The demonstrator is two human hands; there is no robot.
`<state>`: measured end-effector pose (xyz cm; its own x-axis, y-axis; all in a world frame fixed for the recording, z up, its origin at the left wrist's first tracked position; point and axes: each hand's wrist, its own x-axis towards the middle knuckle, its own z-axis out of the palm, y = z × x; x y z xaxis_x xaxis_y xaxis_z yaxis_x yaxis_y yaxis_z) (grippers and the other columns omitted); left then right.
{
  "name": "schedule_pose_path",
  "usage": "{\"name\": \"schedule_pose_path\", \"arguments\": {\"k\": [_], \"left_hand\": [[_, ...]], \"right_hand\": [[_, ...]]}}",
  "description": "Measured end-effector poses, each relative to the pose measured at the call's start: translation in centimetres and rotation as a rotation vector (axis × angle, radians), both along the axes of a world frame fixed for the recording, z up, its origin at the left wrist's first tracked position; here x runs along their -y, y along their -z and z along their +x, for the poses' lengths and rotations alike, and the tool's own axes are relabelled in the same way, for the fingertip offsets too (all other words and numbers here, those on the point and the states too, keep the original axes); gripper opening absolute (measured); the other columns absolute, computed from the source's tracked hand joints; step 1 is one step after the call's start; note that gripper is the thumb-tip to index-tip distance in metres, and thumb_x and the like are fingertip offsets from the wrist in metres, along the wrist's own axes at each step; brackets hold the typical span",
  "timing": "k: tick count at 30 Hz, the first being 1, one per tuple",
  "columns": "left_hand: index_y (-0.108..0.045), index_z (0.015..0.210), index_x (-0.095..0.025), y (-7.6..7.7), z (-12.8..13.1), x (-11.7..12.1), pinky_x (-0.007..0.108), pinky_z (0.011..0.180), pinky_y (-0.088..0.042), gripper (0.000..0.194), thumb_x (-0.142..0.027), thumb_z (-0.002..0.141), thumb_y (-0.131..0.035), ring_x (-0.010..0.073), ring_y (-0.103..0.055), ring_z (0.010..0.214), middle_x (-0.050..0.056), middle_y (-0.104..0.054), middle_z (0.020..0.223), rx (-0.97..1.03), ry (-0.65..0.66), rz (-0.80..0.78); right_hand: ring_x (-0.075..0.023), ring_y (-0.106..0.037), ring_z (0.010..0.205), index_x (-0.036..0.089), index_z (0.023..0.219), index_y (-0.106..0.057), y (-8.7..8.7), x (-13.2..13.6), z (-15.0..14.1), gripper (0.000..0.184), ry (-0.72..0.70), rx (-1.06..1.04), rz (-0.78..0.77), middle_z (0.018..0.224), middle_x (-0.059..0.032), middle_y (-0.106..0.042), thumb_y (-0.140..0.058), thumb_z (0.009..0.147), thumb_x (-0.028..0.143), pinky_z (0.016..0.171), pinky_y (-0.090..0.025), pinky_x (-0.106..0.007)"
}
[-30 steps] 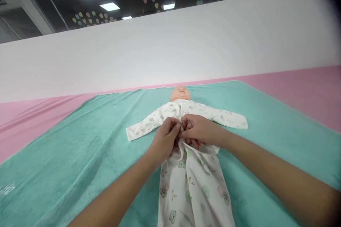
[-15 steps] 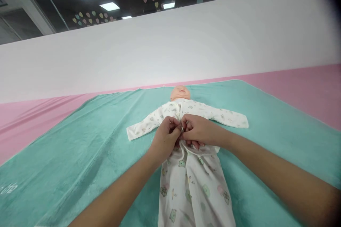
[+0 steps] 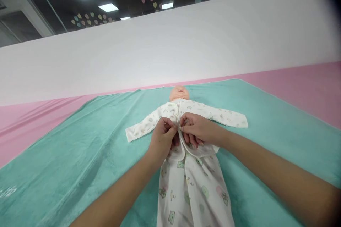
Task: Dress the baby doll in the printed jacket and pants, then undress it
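A baby doll (image 3: 179, 93) lies on its back, head away from me, dressed in a white printed baby jacket (image 3: 227, 117) with its sleeves spread out. White trousers (image 3: 195, 191) with small animal prints cover its legs. At the middle of the jacket's front opening, my left hand (image 3: 164, 138) pinches one edge between thumb and fingers. Close beside it, my right hand (image 3: 198, 129) pinches the opposite edge. Both hands' fingertips almost meet at the opening; any fastener between them is too small to make out. Below them the jacket's lower edges hang apart.
A turquoise blanket (image 3: 87, 156) lies under the doll, with folds on the left and white lettering at its left edge. Pink cloth (image 3: 306, 88) shows around it. Behind stands a low white wall (image 3: 170, 49), with dark glass and heart stickers above.
My fingertips have drawn slightly apart at the jacket's opening, and more of the lower front edges shows between my hands. Both hands keep their pinch. The view has shifted a little.
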<state>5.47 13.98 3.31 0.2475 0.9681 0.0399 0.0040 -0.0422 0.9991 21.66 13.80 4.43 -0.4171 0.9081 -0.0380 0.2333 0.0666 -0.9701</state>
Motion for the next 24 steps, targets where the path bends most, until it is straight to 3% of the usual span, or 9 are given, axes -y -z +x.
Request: {"name": "schedule_pose_path", "arguments": {"k": [9, 24], "left_hand": [[-0.029, 0.074, -0.023, 0.01, -0.31, -0.17, 0.014, 0.034, -0.026, 0.027, -0.024, 0.079, -0.055, 0.0068, -0.039, 0.036, -0.009, -0.047, 0.048, 0.164, 0.07, -0.04], [-0.031, 0.076, -0.022, 0.31, -0.77, -0.5, 0.016, 0.038, -0.03, 0.024, -0.028, 0.083, -0.054, 0.0078, -0.043, 0.041, -0.007, -0.049, 0.051, 0.179, 0.151, -0.045]], "right_hand": [[-0.0088, -0.054, 0.041, 0.019, 0.09, -0.046, -0.29, -0.06, 0.23, 0.011, -0.039, -0.012, -0.015, 0.061, 0.0009, -0.063, -0.047, 0.085, 0.029, 0.035, -0.037, -0.016], [-0.0092, -0.054, 0.041, 0.019, 0.095, -0.05, -0.29, 0.01, 0.39, 0.015, -0.026, -0.068, -0.035, 0.06, 0.0017, -0.062, -0.05, 0.083, 0.029, 0.035, -0.039, -0.016]]}}
